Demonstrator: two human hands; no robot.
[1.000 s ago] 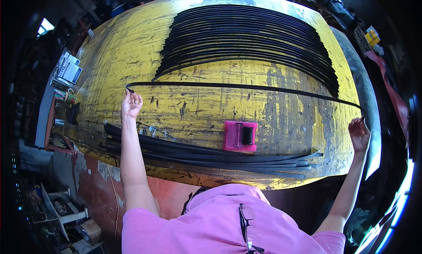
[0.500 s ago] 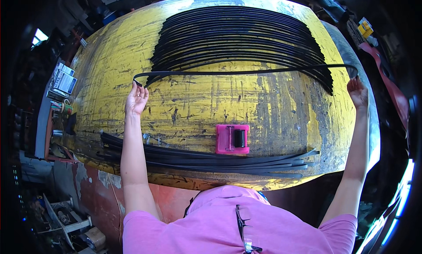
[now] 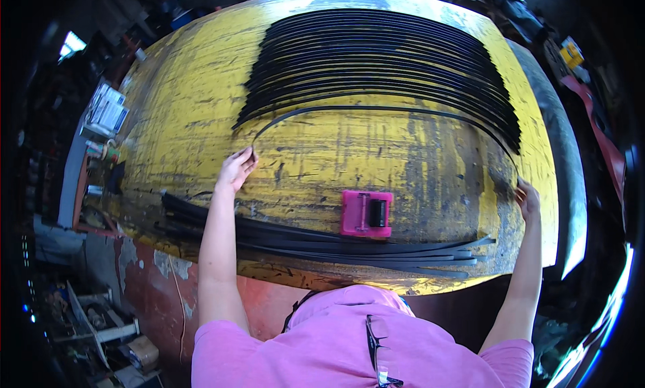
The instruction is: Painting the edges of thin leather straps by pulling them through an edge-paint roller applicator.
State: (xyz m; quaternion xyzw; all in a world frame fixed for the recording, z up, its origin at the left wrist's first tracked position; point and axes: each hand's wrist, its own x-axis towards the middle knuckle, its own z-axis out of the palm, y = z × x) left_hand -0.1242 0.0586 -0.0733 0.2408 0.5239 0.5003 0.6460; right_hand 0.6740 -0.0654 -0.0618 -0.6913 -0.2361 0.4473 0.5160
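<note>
A long black strip (image 3: 376, 108) arches over the worn yellow table (image 3: 302, 159), its two ends bent toward me. My left hand (image 3: 237, 168) pinches the strip's left end between thumb and fingers. At the far right, my right hand (image 3: 527, 198) grips the other end, its fingers closed and partly hidden. Just beyond the held strip lie several similar black strips (image 3: 383, 52), set out in near-parallel rows. Closer to me, a loose bundle of flat black strips (image 3: 349, 248) rests along the table's near edge.
A pink tape dispenser (image 3: 349, 213) with a black roll stands between the held strip and the bundle. Boxes (image 3: 107, 109) sit beyond the table's left edge. A dark sheet (image 3: 547, 112) hangs along the right side, and a wooden frame (image 3: 101, 327) is at lower left.
Both hands have come closer to me and inward, lowering the strip's ends. The strip has gone from nearly straight to an arch beside the laid-out rows.
</note>
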